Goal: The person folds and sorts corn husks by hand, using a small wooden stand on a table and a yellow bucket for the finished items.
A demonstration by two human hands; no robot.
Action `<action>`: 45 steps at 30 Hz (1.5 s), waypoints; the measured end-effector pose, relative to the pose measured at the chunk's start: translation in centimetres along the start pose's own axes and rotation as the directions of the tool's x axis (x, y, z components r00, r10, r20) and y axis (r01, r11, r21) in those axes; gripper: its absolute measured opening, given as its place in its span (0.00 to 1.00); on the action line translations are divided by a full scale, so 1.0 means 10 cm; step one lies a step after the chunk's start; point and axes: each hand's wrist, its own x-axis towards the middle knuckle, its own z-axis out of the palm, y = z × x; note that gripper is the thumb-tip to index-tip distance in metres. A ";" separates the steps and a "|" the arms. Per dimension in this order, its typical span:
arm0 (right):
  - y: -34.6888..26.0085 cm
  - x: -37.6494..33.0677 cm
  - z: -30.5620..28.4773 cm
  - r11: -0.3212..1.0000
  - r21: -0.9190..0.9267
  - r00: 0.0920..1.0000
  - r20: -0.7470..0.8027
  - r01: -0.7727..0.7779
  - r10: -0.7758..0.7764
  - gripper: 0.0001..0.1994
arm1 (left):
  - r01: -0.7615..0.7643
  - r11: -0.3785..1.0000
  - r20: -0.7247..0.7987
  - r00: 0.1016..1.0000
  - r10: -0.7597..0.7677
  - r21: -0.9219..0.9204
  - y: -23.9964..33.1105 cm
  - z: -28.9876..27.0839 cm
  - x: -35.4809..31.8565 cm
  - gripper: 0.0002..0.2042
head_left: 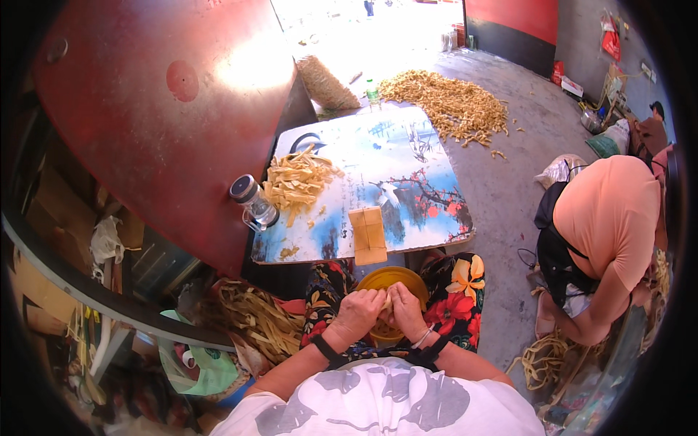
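Note:
My left hand (pixel 356 314) and my right hand (pixel 406 312) meet over a yellow basin (pixel 392 274) between my knees. The fingers of both are closed in a pinch on a small pale yellow strip (pixel 387 301), mostly covered by the fingertips. More pale pieces lie in the basin beneath. In front of me, a heap of flat yellowish strips (pixel 297 180) rests on the left side of a painted tabletop (pixel 363 149). A folded tan board piece (pixel 368 234) sits at the table's near edge.
A lidded glass jug (pixel 256 205) stands at the table's left edge. Beyond the table are a full sack (pixel 326 83), a green-capped bottle (pixel 373 92) and a large heap of small yellowish pieces (pixel 451 102). Another person (pixel 607 211) bends over at the right. Long strips (pixel 262 320) lie at my left.

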 end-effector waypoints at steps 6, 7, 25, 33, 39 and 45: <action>-0.04 0.06 0.04 0.963 0.140 0.973 0.045 -0.230 0.226 0.09 | 0.004 1.000 -0.156 0.988 -0.007 -0.016 0.04 0.05 0.03 0.14; -0.08 0.08 0.05 0.993 0.033 0.993 -0.011 -0.117 0.117 0.09 | 0.016 1.000 -0.146 0.989 -0.019 -0.020 0.02 0.06 0.02 0.14; 0.14 0.06 -0.17 0.515 0.634 0.809 0.531 -0.577 0.253 0.11 | 0.338 0.733 -0.096 0.872 -0.479 -0.591 0.05 0.32 0.03 0.07; 0.11 0.06 -0.11 0.706 0.599 0.923 0.305 -0.377 0.235 0.10 | 0.416 0.486 0.078 0.815 -0.574 -0.769 0.09 0.29 -0.02 0.07; -0.09 0.01 -0.03 0.982 -0.119 0.987 0.091 0.146 -0.136 0.09 | 0.422 0.408 0.093 0.778 -0.621 -0.810 0.12 0.29 -0.12 0.06; -0.23 -0.01 -0.20 0.828 -0.499 0.965 0.186 0.256 -0.186 0.08 | 0.390 0.646 -0.052 0.830 -0.555 -0.656 -0.24 0.19 -0.11 0.04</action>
